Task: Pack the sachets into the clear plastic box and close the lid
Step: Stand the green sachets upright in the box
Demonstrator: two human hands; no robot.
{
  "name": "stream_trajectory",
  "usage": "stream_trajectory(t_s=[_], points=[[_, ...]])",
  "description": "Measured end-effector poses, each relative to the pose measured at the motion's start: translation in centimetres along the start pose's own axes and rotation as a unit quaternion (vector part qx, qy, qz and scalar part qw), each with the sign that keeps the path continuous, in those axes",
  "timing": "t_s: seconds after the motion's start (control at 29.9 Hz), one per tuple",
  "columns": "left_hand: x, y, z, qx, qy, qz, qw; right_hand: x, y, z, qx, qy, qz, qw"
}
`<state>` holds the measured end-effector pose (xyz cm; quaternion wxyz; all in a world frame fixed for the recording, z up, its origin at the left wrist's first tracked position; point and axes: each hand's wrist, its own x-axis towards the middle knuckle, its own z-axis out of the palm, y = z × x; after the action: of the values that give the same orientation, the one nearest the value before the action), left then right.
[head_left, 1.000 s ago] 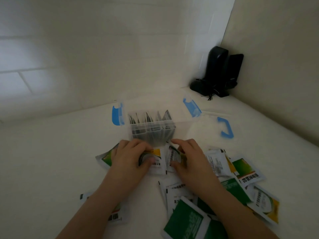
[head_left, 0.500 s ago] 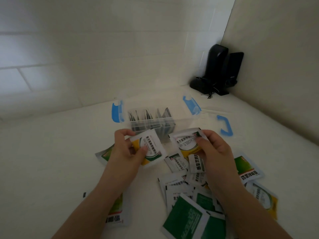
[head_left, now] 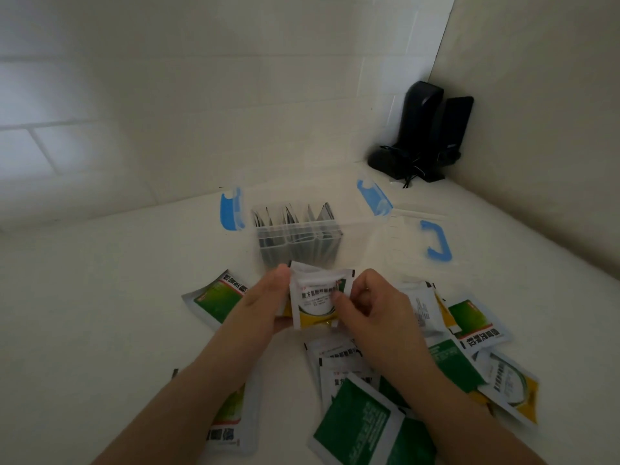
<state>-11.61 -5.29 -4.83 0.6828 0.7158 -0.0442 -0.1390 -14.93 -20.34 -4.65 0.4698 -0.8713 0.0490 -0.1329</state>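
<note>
Okay, both hands are meeting on a small stack of white-yellow sachets [head_left: 317,302]. The left hand [head_left: 265,305] is gripping the stack's left edge, fingers wrapping behind it. The right hand [head_left: 372,308] is pinching the right edge, thumb on the front. The stack is standing upright, off the white surface [head_left: 100,313]. Just beyond the hands, the clear plastic box [head_left: 297,241] is sitting open with sachets standing in it. Its lid [head_left: 416,234] is lying beyond the right hand. Loose sachets [head_left: 469,360] are lying around and under both forearms.
</note>
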Motion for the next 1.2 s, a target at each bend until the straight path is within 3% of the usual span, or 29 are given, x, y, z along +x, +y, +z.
stream_trajectory(t_s=[0.13,0.27,0.4,0.5,0.67,1.07,1.2], points=[[-0.2,0.2,-0.2,0.144,-0.014,0.098,0.985,0.1,0.0,0.0,-0.034,-0.031,-0.027,0.999],[0.3,0.1,-1.1,0.158,0.041,0.114,0.980,0.3,-0.6,-2.0,-0.091,-0.145,-0.033,0.985],[0.4,0.0,-1.3,0.163,0.051,0.114,0.979,0.4,-0.8,-4.1,-0.200,-0.329,-0.040,0.922],[0.4,-0.2,-1.2,0.172,0.044,0.111,0.978,0.0,-0.9,-4.0,-0.251,-0.365,-0.077,0.893],[0.4,-0.3,-1.2,0.189,0.029,0.119,0.974,-0.2,-0.3,-2.9,-0.258,-0.322,-0.095,0.906],[0.4,-0.4,-1.2,0.172,0.045,0.109,0.978,0.6,0.6,-0.8,-0.127,-0.168,-0.073,0.975],[0.5,-0.4,-1.3,0.170,0.061,0.100,0.978,0.7,0.4,-1.1,-0.135,-0.087,-0.143,0.977]])
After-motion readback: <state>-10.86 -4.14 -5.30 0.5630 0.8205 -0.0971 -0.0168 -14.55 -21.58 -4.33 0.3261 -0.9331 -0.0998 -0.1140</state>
